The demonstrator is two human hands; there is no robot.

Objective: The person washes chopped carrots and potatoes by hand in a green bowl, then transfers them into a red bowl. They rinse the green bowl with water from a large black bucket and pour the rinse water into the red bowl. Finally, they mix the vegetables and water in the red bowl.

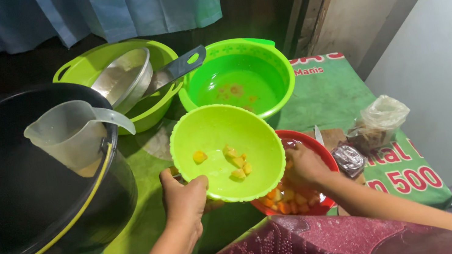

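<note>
Here, low in the frame, the left hand (184,199) grips the near rim of a tilted lime-green bowl (227,151) holding a few yellow cubes. The right hand (306,167), fingers hidden, reaches into the red bowl (308,137) just beneath and right of it. Farther up sits a green basin (239,78).

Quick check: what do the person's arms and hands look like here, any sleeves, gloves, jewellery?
Both forearms are bare, with no sleeves in view. The left hand and right hand wear no gloves; no rings, watch or bracelets are visible. A maroon cloth with dotted patterning covers the lap below.
</note>
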